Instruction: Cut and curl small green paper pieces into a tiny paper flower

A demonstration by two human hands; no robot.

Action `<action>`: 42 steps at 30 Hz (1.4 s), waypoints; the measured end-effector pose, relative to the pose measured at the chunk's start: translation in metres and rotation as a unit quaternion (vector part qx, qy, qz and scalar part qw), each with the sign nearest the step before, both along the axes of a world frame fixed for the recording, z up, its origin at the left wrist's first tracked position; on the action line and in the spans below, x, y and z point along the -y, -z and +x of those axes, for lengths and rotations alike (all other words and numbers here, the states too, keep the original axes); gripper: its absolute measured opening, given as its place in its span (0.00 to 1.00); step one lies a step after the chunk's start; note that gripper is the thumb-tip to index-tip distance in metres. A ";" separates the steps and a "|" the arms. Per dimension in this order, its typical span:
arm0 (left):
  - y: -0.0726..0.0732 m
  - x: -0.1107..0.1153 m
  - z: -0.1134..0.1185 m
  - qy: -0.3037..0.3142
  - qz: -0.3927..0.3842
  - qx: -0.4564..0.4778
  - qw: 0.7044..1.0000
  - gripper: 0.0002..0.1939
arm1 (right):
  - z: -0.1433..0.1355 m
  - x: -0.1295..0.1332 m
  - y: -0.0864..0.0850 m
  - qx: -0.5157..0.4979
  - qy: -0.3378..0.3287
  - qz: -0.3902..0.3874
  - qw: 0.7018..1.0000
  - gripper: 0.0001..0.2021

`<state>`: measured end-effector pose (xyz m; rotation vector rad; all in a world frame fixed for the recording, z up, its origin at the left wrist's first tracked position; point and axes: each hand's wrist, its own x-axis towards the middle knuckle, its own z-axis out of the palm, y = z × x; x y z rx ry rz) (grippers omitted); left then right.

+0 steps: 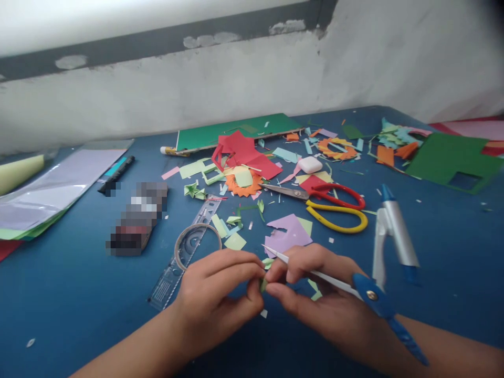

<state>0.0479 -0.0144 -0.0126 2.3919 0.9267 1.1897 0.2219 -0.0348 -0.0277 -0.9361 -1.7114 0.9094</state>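
Note:
At the near middle of the table my left hand (222,286) is closed, its fingertips pinching a small light green piece of folded paper (263,284). My right hand (318,283) meets it there, thumb and forefinger against the same paper. Held across the right hand is a drawing compass (370,293) with a blue hinge. Its white pointed leg passes along the fingers, tip to the left, while the other leg bears a silver-and-blue pencil. Most of the green paper is hidden by fingers. Just beyond lies a torn purple paper (289,233).
Red-and-yellow scissors (315,197) lie open-bladed behind the hands. A clear ruler (167,281) sits under a tape roll (178,247) at left. Colored paper scraps, orange paper rings (243,184), a white eraser (310,165) and a green board (236,131) are further back.

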 end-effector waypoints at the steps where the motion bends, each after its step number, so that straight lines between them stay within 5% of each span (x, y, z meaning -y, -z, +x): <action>1: 0.000 0.000 0.000 -0.001 -0.005 0.001 1.000 0.08 | 0.000 0.000 0.001 0.001 0.000 0.001 1.000 0.11; 12: 0.001 0.001 0.000 0.041 -0.143 0.055 0.987 0.10 | 0.001 -0.001 0.001 -0.023 -0.015 -0.012 1.000 0.12; 23: 0.006 0.001 0.001 0.031 -0.027 0.011 0.999 0.07 | 0.004 -0.002 0.000 -0.007 -0.042 -0.009 0.999 0.12; 42: 0.005 0.001 -0.002 0.031 -0.057 0.004 0.998 0.08 | 0.001 -0.007 -0.008 -0.057 -0.015 -0.061 0.996 0.12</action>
